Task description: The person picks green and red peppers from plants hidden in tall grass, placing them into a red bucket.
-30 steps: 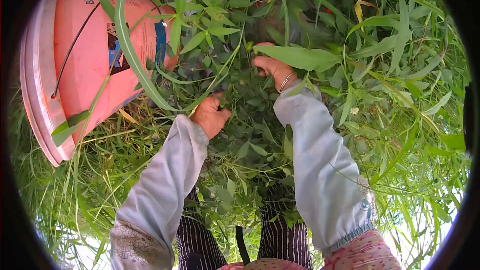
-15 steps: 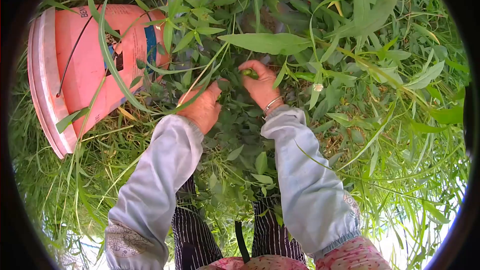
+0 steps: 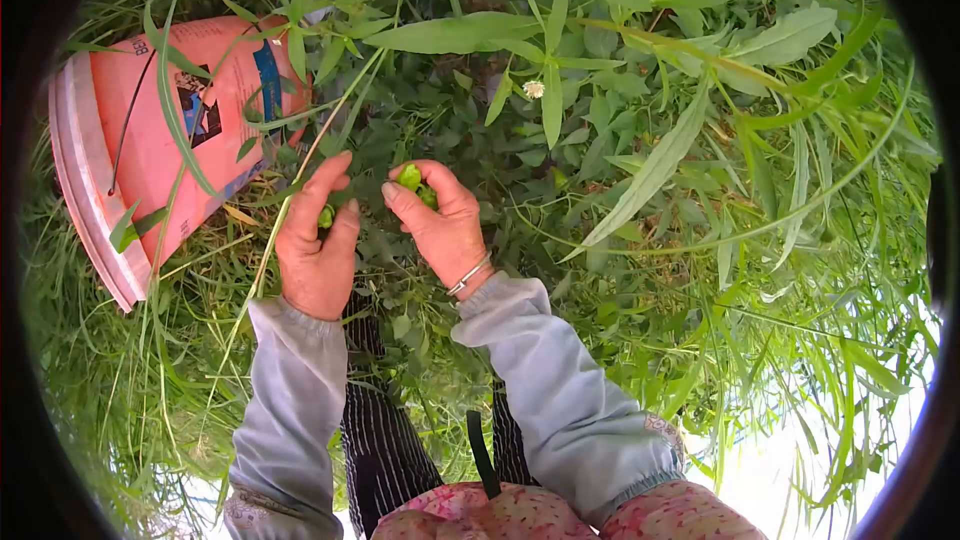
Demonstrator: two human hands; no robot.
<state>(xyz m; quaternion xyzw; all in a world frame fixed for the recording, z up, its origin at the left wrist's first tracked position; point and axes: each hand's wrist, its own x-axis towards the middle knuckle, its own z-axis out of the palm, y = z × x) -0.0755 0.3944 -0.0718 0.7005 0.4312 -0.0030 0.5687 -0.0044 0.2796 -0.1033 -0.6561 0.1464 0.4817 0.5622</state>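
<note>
Both hands are being held close together over a dense mass of leafy plants [image 3: 640,240], just in front of the person. A small green pod [image 3: 326,216] is being pinched between the thumb and the curled forefinger of the left hand [image 3: 315,245]; the other fingers are loosely bent. A larger green pod [image 3: 410,177] is being gripped at the fingertips of the right hand [image 3: 440,225], which is mostly closed around it. This pod's long axis is running roughly near to far, with its free end pointing away from the person. Whether the green piece just below it is a separate pod cannot be told. A metal bangle [image 3: 468,275] is being worn on the right wrist, and both arms are being covered by grey sleeves [image 3: 545,390]. Striped trousers [image 3: 385,440] are being shown near, between the arms. Far left, a pink bucket [image 3: 150,155] is lying on its side in the grass, its open rim turned left. A white flower [image 3: 533,88] is showing farther off.
</note>
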